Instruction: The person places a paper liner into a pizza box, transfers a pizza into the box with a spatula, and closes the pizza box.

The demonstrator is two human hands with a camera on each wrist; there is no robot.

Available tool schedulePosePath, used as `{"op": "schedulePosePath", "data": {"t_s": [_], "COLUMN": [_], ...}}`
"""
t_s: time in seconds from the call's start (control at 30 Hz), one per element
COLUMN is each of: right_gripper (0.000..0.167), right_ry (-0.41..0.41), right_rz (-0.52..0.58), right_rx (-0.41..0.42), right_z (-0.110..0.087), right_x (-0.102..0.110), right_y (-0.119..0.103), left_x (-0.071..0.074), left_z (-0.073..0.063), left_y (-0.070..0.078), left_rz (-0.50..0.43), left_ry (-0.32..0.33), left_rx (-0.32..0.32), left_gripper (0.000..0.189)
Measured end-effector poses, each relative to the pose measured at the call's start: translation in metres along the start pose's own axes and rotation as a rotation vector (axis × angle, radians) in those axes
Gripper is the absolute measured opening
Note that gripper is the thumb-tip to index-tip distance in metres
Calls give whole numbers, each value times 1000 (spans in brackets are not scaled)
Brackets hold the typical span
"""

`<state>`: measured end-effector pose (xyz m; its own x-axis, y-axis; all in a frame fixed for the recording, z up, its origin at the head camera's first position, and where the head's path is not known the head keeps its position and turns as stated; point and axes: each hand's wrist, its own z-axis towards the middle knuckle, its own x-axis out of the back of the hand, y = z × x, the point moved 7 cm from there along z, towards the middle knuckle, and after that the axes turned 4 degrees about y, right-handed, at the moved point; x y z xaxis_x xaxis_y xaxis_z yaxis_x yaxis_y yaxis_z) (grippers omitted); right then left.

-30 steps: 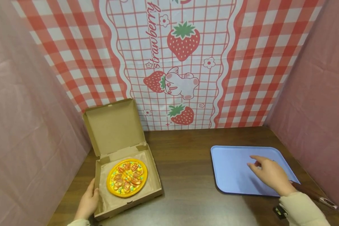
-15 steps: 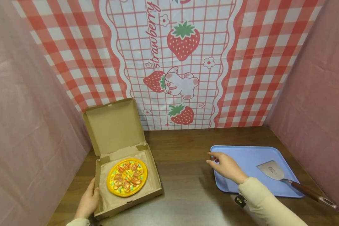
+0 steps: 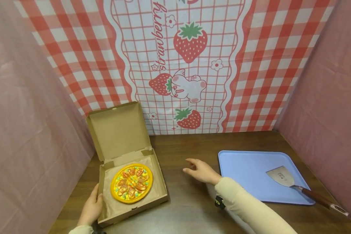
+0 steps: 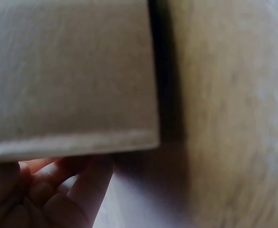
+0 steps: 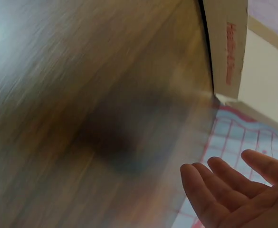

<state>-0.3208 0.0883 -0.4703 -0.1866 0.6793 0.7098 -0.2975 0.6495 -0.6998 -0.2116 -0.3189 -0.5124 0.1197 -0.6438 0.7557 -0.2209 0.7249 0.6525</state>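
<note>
A pizza box (image 3: 114,217) stands on the table at the left, its lid (image 3: 120,133) raised against the backdrop. In it, on brown paper, lies a round toy pizza (image 3: 131,183) with a yellow rim. My left hand (image 3: 90,206) holds the box's left side wall, thumb at the rim and fingers along the outside. In the left wrist view its fingers (image 4: 84,187) are partly hidden by the cardboard. My right hand (image 3: 201,170) hovers between box and tray with nothing in it, fingers loosely extended. A spatula (image 3: 280,176) with a brown handle lies across the blue tray (image 3: 242,175).
The spatula's handle sticks out past the tray's right front corner. Behind the wooden table (image 3: 187,146) hangs a checked strawberry cloth (image 3: 190,78). Pink cloth closes off the left (image 3: 41,130) and right (image 3: 324,107) sides.
My right hand has moved left, from over the tray, where it hid the spatula blade, to the middle of the table near the box. My left hand and the box have stayed put.
</note>
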Motion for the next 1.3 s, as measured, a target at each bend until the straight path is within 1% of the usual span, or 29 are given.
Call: {"op": "schedulePosePath", "data": {"t_s": [0.1,0.23,0.4,0.63,0.83,1.07,1.17,1.3], "right_gripper": [63,68,68,62,55,48,48,49], "right_ry": [-37,-61,-71,-67,-63,-80,-76,-73], "right_rz": [13,37,60,105,132,158,168,196], "right_rx": [12,17,23,55,80,118,135,131], "right_z": [4,10,16,18,20,23,23,23], "right_x": [-15,-29,-46,-68,-80,-92,-95,-97], "right_y": [-7,-16,-25,-44,-51,-59,-61,-62], "left_x": [0,0,1,2,0,-1,-1,0], "left_z": [0,0,0,0,1,2,1,1], "left_y": [0,0,1,1,0,-1,0,0], "left_rz": [-2,-4,0,9,7,4,5,8], "left_ry": [1,3,-2,-4,-5,-4,-4,-6], "left_rx": [-2,-4,-5,-5,-6,-2,-3,-1], "left_gripper": [57,57,57,57,57,57,57,57]}}
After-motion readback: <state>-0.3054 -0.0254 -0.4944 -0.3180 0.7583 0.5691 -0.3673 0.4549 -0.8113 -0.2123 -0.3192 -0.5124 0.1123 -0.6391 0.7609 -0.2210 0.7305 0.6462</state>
